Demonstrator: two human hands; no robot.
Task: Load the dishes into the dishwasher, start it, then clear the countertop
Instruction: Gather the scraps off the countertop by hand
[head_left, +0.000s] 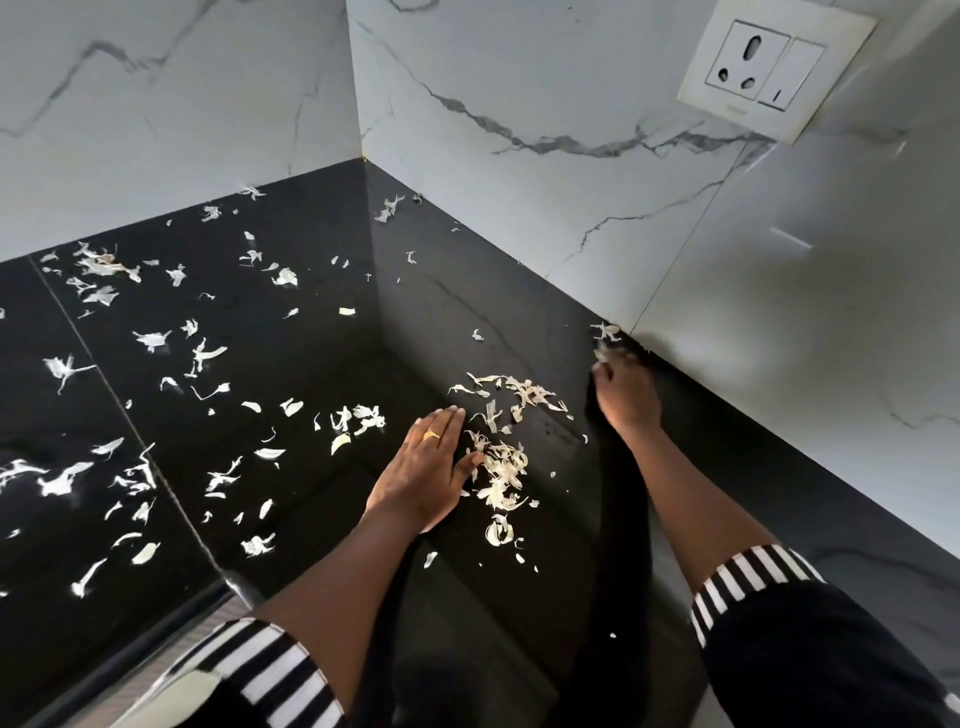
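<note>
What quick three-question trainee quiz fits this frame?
1. True or false: the left hand grips a cloth.
2. Which hand wears the ring? A left, B right.
3. Fill in: the right hand is by the peelings at the foot of the ____.
Key: 1 false; 2 A; 3 wall.

I see the left hand (428, 467) lying flat, palm down, fingers straight and together (a ring (431, 435) on one). The right hand (626, 397) reaches further forward, arm extended, its fingertips too blurred to read.
</note>
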